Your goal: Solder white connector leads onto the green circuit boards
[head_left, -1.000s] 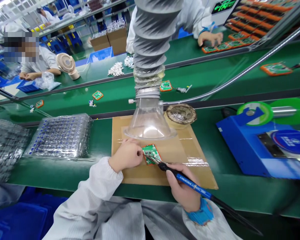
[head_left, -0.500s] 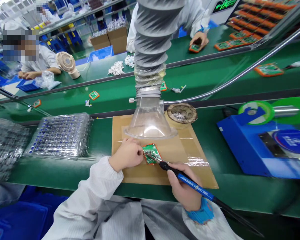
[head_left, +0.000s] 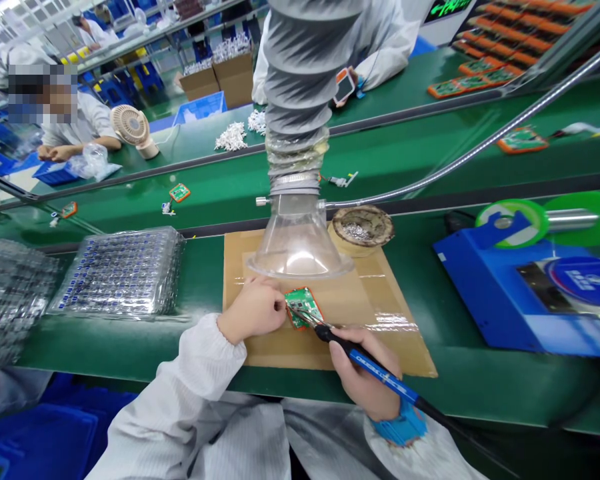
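Note:
A green circuit board (head_left: 307,298) with an orange rim lies on a sheet of brown cardboard (head_left: 330,350). My left hand (head_left: 260,308) is closed at the board's left edge; its curled fingers hide whatever they pinch. In my right hand (head_left: 367,370) is a soldering iron (head_left: 375,368) with a blue-and-black handle, held like a pen. Its metal tip end reaches over the lower left part of the board. Above the board hangs a clear fume hood (head_left: 300,243) on a grey ribbed hose (head_left: 305,87).
A bowl (head_left: 364,225) with silvery bits stands behind the hood. Stacked clear trays (head_left: 123,270) are on the left, a blue solder-reel machine (head_left: 520,287) on the right. Boards with leads lie on the green conveyor (head_left: 220,187). Co-workers sit beyond it, near a small fan (head_left: 130,125).
The soldering iron and my right hand have shifted slightly left. Boards on the conveyor have travelled left. The co-worker opposite has moved a held orange-rimmed unit left behind the hose and turned it.

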Available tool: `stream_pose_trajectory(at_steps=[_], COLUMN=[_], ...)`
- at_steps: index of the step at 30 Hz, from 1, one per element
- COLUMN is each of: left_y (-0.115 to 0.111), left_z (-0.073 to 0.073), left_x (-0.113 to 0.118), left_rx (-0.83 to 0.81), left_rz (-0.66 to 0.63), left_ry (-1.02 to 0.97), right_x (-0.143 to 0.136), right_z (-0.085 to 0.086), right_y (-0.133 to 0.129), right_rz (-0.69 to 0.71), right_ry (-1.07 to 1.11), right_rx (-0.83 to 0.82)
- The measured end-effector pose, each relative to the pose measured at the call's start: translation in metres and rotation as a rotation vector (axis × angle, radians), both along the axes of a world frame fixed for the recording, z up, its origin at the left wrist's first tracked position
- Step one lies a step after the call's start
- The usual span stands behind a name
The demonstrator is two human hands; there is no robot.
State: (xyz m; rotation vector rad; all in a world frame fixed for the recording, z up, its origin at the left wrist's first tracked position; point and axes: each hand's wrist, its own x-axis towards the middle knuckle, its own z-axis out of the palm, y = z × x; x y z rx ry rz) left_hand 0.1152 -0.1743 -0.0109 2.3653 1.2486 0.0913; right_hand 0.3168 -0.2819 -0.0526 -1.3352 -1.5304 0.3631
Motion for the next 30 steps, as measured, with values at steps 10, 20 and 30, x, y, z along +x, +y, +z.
stream_pose_trajectory(at_steps=[10, 20, 30], left_y=[0.0, 0.0, 0.001], left_z=[0.002, 0.003, 0.003], left_x=[0.001, 0.002, 0.002], left_rx=[-0.01, -0.017, -0.031], left_rz=[0.011, 0.01, 0.013], left_ry=[0.008, 0.016, 0.017], right_x=[0.0, 0.002, 0.034], right_z=[0.001, 0.0, 0.0], right_y=[0.001, -0.002, 0.022], right_rz=[0.01, 0.0, -0.364], right_ry=[0.023, 0.094, 0.38], right_rx=[-0.008, -0.011, 0.055])
